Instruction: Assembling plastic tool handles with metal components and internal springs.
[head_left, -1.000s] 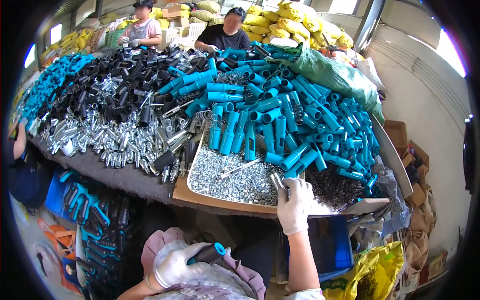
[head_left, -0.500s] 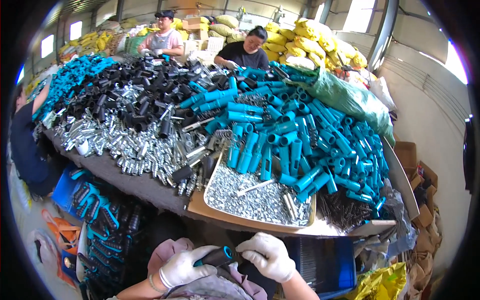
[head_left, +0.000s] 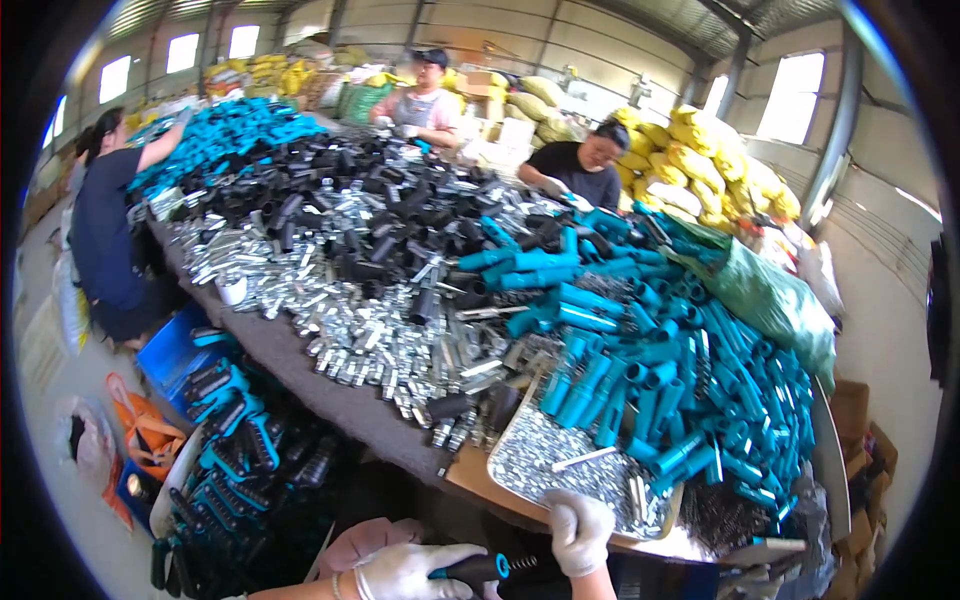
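My left hand (head_left: pixel 415 573), in a white glove, is closed around a black-and-teal tube (head_left: pixel 478 569) low in the picture. A thin coil spring (head_left: pixel 522 562) sticks out of the tube's teal-rimmed end, pointing right. My right hand (head_left: pixel 580 532), gloved too, is at the front edge of a shallow tray (head_left: pixel 497 470) of small shiny metal parts, its fingers curled together. Whatever those fingers hold, if anything, is hidden. A loose metal rod (head_left: pixel 584 459) and several short metal pins lie on the small parts. Teal tubes (head_left: pixel 585 390) are heaped just behind the tray.
Heaps of silver metal parts (head_left: pixel 340 335) and black sleeves (head_left: pixel 400 210) cover the table leftward. Dark springs (head_left: pixel 722 515) lie right of the tray. Black-and-teal pieces (head_left: pixel 235 430) fill the space below left. Three other people work around the table. A green sack (head_left: pixel 770 300) rests at the right.
My right hand has left the tube's end and moved up to the tray's front edge. The spring now shows clearly beyond the tube. The view has swung left and up.
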